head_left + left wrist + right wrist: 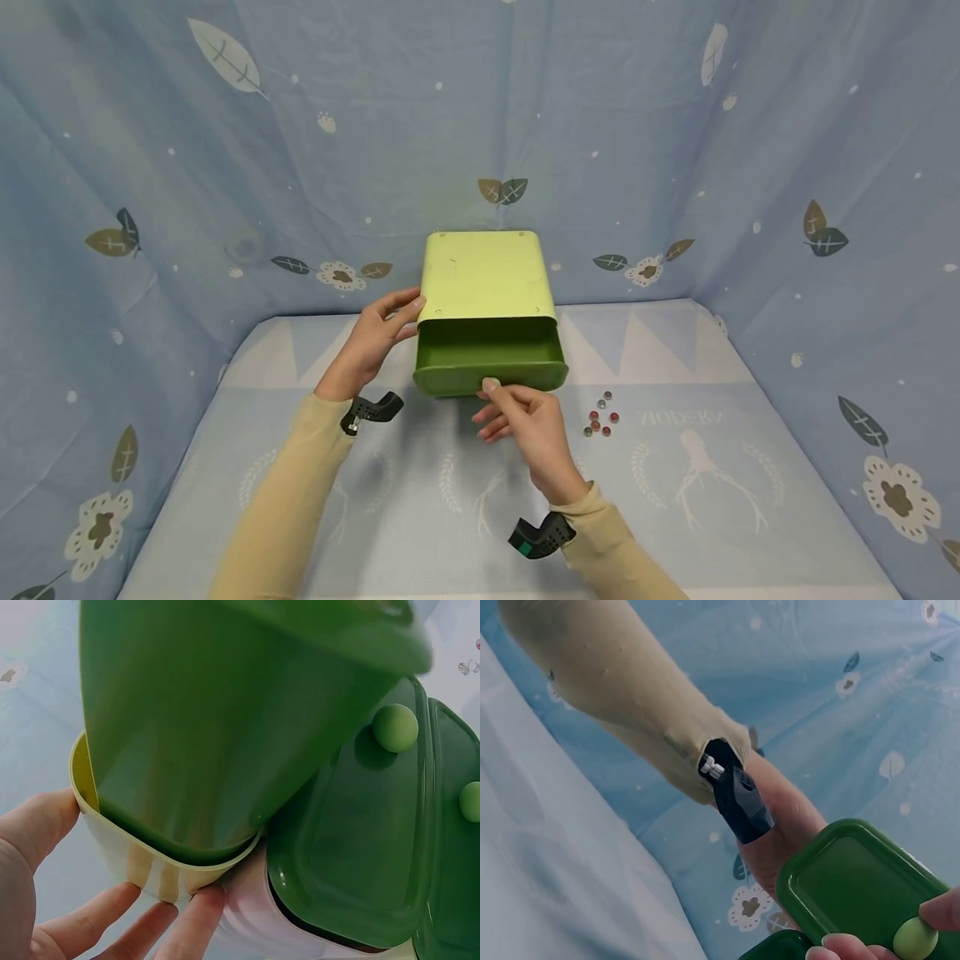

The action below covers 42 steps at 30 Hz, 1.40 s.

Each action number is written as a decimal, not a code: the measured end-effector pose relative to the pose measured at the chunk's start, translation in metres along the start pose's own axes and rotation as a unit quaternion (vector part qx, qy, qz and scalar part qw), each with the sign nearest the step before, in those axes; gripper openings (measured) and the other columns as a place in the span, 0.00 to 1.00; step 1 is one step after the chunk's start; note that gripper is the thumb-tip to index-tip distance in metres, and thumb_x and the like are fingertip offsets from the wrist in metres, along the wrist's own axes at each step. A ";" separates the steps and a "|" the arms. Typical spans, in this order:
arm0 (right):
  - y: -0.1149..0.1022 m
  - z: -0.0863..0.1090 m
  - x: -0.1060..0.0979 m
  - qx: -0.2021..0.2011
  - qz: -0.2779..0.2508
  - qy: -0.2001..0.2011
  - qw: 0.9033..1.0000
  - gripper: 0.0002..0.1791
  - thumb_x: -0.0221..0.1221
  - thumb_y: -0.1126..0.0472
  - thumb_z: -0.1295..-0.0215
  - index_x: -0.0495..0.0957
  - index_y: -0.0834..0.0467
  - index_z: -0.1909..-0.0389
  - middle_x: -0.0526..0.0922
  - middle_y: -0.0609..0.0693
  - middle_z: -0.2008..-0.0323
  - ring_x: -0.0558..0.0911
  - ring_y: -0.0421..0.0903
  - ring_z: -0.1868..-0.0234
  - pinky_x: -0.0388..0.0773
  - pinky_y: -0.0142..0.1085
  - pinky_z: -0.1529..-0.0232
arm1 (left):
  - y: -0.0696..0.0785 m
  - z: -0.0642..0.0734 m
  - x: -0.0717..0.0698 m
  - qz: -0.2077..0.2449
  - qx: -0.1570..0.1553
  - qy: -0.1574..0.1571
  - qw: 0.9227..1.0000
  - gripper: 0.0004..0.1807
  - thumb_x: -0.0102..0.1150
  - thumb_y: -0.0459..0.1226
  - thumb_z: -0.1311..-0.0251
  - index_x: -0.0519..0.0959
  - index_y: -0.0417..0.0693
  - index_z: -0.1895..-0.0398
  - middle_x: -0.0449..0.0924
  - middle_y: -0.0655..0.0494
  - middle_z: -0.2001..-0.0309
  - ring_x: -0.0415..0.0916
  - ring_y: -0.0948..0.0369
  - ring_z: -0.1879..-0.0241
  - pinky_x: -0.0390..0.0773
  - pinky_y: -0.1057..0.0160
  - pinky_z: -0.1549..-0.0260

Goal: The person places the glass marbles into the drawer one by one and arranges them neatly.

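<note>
Drawers, three; left hand on casing, right hand on one knob

Curtained booth (room beyond hidden): blue fabric printed with leaves and flowers on three sides, pale patterned tabletop between.

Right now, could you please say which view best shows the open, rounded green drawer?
The head view, since it shows the drawer with its front and inside together. The left wrist view shows its outer surface up close, cropped; the right wrist view, only part of its front and its round pale-green knob.
</note>
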State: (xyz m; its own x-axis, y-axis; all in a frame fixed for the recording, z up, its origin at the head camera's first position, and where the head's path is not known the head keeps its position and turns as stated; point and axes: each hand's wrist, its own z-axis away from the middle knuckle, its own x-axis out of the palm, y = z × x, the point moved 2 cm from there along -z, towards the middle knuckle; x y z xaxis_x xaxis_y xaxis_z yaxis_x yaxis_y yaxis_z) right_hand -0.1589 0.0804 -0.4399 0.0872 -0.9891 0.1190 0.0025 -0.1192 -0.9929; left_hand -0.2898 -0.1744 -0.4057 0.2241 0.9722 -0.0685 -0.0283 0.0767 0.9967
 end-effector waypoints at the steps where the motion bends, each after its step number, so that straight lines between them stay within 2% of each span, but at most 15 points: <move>1: 0.000 0.001 0.000 -0.001 0.000 0.000 1.000 0.24 0.69 0.44 0.22 0.91 0.64 0.50 0.90 0.62 0.68 0.90 0.61 0.71 0.94 0.49 0.64 | 0.000 0.000 0.000 0.000 0.000 0.000 1.000 0.39 0.63 0.55 0.19 0.66 0.47 0.15 0.63 0.47 0.20 0.69 0.49 0.24 0.76 0.50 0.26; 7: 0.001 0.009 0.001 0.001 0.000 -0.002 1.000 0.21 0.68 0.45 0.21 0.92 0.62 0.52 0.90 0.62 0.67 0.89 0.70 0.68 0.94 0.50 0.64 | -0.001 -0.002 -0.002 -0.006 0.002 -0.011 1.000 0.38 0.61 0.53 0.18 0.64 0.45 0.15 0.62 0.45 0.19 0.68 0.47 0.24 0.75 0.51 0.26; 20: 0.001 0.021 0.002 0.001 -0.005 -0.007 1.000 0.20 0.67 0.48 0.19 0.91 0.63 0.51 0.90 0.63 0.67 0.90 0.60 0.72 0.94 0.50 0.65 | 0.002 -0.003 -0.004 -0.014 -0.002 -0.022 1.000 0.38 0.61 0.52 0.17 0.64 0.44 0.15 0.63 0.44 0.21 0.70 0.46 0.27 0.77 0.50 0.27; 30: 0.001 0.032 0.000 0.024 -0.003 -0.002 1.000 0.21 0.68 0.47 0.21 0.92 0.63 0.53 0.91 0.63 0.67 0.89 0.53 0.74 0.94 0.48 0.65 | 0.001 -0.007 -0.006 -0.018 0.008 -0.028 0.999 0.37 0.60 0.50 0.16 0.64 0.41 0.15 0.63 0.42 0.21 0.71 0.44 0.28 0.78 0.50 0.28; 38: 0.002 0.042 0.001 0.033 -0.003 -0.006 0.999 0.20 0.69 0.47 0.21 0.92 0.63 0.55 0.91 0.62 0.68 0.89 0.61 0.72 0.93 0.50 0.66 | 0.002 -0.007 -0.008 -0.021 0.002 -0.031 0.999 0.38 0.61 0.50 0.17 0.63 0.42 0.15 0.63 0.43 0.21 0.71 0.45 0.27 0.79 0.51 0.29; 42: 0.002 0.047 0.002 0.036 -0.001 -0.006 0.999 0.20 0.69 0.48 0.21 0.92 0.63 0.57 0.91 0.61 0.68 0.89 0.60 0.72 0.93 0.50 0.66 | 0.003 -0.008 -0.009 -0.023 0.004 -0.033 0.999 0.38 0.61 0.49 0.17 0.62 0.41 0.15 0.61 0.42 0.20 0.69 0.44 0.26 0.78 0.50 0.28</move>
State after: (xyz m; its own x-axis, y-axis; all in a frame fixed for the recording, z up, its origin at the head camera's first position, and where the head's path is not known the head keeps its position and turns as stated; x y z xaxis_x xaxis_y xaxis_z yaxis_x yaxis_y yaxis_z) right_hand -0.1121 0.0819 -0.4424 0.0994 -0.9876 0.1219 0.0748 -0.1147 -0.9906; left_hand -0.2995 -0.1811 -0.4027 0.2882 0.9511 -0.1111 -0.0090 0.1187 0.9929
